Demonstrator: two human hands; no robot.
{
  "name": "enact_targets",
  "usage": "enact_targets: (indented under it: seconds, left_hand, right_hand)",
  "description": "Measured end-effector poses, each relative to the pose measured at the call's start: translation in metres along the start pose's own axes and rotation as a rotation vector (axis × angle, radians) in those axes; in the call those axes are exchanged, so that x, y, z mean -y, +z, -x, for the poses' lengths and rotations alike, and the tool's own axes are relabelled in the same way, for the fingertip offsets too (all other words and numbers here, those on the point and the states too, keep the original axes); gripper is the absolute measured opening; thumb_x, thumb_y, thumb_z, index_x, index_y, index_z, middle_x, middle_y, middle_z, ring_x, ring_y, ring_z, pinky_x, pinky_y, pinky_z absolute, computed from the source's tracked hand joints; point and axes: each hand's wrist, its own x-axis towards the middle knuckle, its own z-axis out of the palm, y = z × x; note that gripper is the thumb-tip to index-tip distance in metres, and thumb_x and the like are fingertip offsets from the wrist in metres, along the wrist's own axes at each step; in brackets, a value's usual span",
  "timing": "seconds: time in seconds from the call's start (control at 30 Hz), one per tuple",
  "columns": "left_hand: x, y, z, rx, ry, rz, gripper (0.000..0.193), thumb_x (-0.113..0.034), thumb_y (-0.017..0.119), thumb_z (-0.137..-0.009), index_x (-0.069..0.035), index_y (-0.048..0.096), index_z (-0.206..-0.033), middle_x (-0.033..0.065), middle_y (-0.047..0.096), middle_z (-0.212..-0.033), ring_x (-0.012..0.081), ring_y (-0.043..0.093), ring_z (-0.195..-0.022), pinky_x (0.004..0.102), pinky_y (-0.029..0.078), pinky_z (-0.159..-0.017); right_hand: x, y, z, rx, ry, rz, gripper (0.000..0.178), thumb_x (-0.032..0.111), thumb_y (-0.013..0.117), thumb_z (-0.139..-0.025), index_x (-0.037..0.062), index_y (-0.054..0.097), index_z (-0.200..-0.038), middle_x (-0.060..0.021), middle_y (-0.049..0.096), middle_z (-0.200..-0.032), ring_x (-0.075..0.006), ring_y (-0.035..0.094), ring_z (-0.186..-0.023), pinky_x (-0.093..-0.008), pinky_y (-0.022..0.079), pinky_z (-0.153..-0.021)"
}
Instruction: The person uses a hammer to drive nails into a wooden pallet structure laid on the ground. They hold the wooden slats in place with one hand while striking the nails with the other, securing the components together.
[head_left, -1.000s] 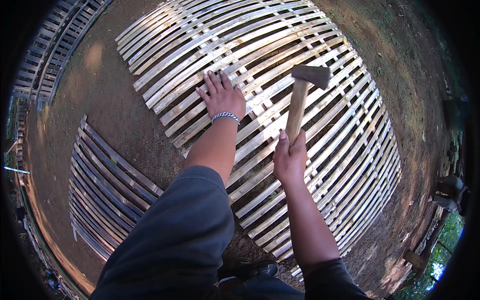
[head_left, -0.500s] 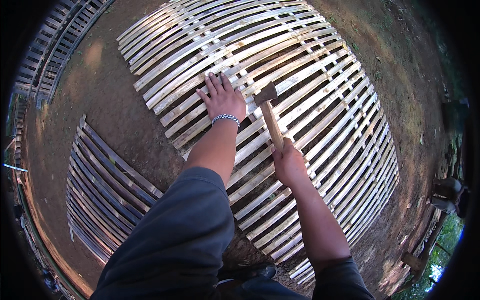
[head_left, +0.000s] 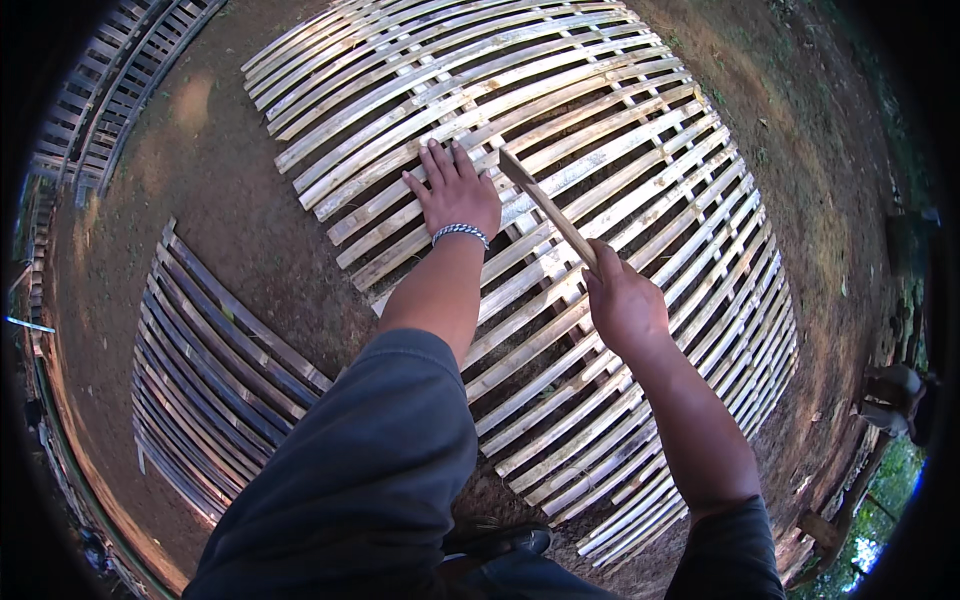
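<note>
Across the middle and upper right of the frame, on bare brown earth [head_left: 260, 275], a broad panel of long, pale, bamboo-like slats [head_left: 575, 172], ranged side by side over thin, light crosswise strips. At upper centre, resting palm down on the slats, fingers spread apart and clamped on nothing: the left hand [head_left: 458, 195], with a silver chain bracelet [head_left: 461, 231] at the wrist. Right of centre, closed firmly around the lower end of a handle: the right hand [head_left: 628, 303]. Slanting up and left from that grip, a short hammer-like tool with pale wooden handle and dark metal head [head_left: 556, 220], head just beside the left fingers; cannot tell whether touching wood or slightly above.

Judging by the layout, well advanced: slats already set in rows across nearly the whole panel. Left to do: hard to judge, with no fasteners discernible. At lower left, apart from both hands, a smaller panel of darker, grey-brown slats [head_left: 215, 355].
</note>
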Motion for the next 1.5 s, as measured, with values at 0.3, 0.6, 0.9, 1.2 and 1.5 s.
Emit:
enact_targets:
  seconds: [0.3, 0.6, 0.9, 1.2, 1.5]
  left_hand:
    - [0.000, 0.002, -0.002, -0.042, 0.009, -0.028, 0.069, -0.042, 0.037, -0.109, -0.004, 0.024, -0.165, 0.0234, 0.017, -0.173, 0.0362, 0.010, -0.162, 0.0653, 0.010, -0.126]
    - [-0.004, -0.002, 0.001, -0.019, 0.015, -0.010, 0.069, -0.041, 0.037, -0.109, -0.004, 0.022, -0.166, 0.0234, 0.016, -0.173, 0.0370, 0.010, -0.162, 0.0651, 0.008, -0.126]
    - [-0.006, -0.001, -0.002, -0.010, 0.011, -0.011, 0.072, -0.043, 0.039, -0.108, -0.004, 0.022, -0.166, 0.0238, 0.015, -0.173, 0.0367, 0.009, -0.162, 0.0657, 0.009, -0.126]
    - [-0.004, 0.000, -0.002, -0.015, 0.004, -0.005, 0.072, -0.043, 0.040, -0.107, -0.004, 0.022, -0.166, 0.0228, 0.015, -0.173, 0.0362, 0.008, -0.162, 0.0647, 0.007, -0.127]
    - [-0.003, 0.001, 0.001, -0.006, 0.010, -0.013, 0.070, -0.042, 0.041, -0.107, -0.007, 0.024, -0.166, 0.0229, 0.016, -0.173, 0.0371, 0.008, -0.162, 0.0652, 0.008, -0.126]
  right_hand:
    - [-0.005, -0.003, 0.003, -0.003, 0.092, -0.049, 0.037, 0.028, 0.052, -0.108, 0.0070, 0.049, -0.138, -0.0251, 0.073, -0.099, -0.0458, 0.071, -0.090, -0.0544, 0.056, -0.082]
    - [-0.003, 0.017, 0.012, 0.097, 0.216, -0.168, 0.031, 0.028, 0.054, -0.107, 0.0074, 0.049, -0.130, -0.0227, 0.073, -0.097, -0.0427, 0.073, -0.094, -0.0535, 0.056, -0.086]
    - [-0.026, 0.033, 0.009, 0.195, 0.202, -0.150, 0.036, 0.031, 0.055, -0.106, 0.0063, 0.048, -0.131, -0.0291, 0.072, -0.098, -0.0494, 0.071, -0.094, -0.0575, 0.055, -0.086]
    - [0.023, 0.016, -0.038, -0.526, 0.317, -0.910, 0.034, 0.020, 0.053, -0.109, -0.0012, 0.041, -0.133, -0.0156, 0.063, -0.078, -0.0229, 0.066, -0.065, -0.0396, 0.052, -0.058]
    - [0.022, 0.025, -0.050, -0.218, 0.237, -0.603, 0.034, 0.026, 0.053, -0.108, 0.0001, 0.046, -0.129, -0.0212, 0.070, -0.091, -0.0333, 0.072, -0.078, -0.0477, 0.057, -0.071]
